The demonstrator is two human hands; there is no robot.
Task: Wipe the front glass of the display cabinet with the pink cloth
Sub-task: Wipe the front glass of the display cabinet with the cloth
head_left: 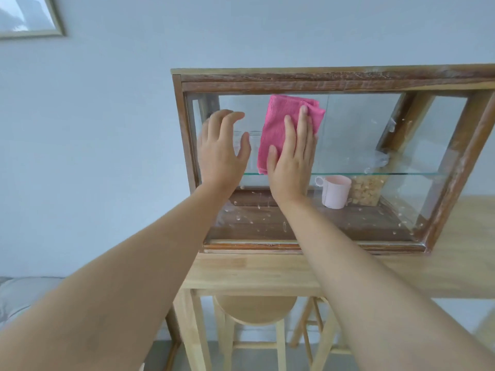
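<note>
A wooden display cabinet (332, 77) with a glass front stands on a light wooden table. Its front glass (356, 135) carries white smears and specks, mostly low down and at the right. My right hand (293, 162) presses a folded pink cloth (278, 121) flat against the upper left part of the glass, fingers spread over it. My left hand (222, 148) is just left of the cloth, fingers apart and slightly curled, holding nothing, near the cabinet's left post.
Inside the cabinet, a pink mug (336, 191) and a jar of light-brown pieces (367, 190) stand under a glass shelf (375, 173). The table (254, 271) has a round stool (254, 309) beneath it. A framed picture (29, 17) hangs upper left.
</note>
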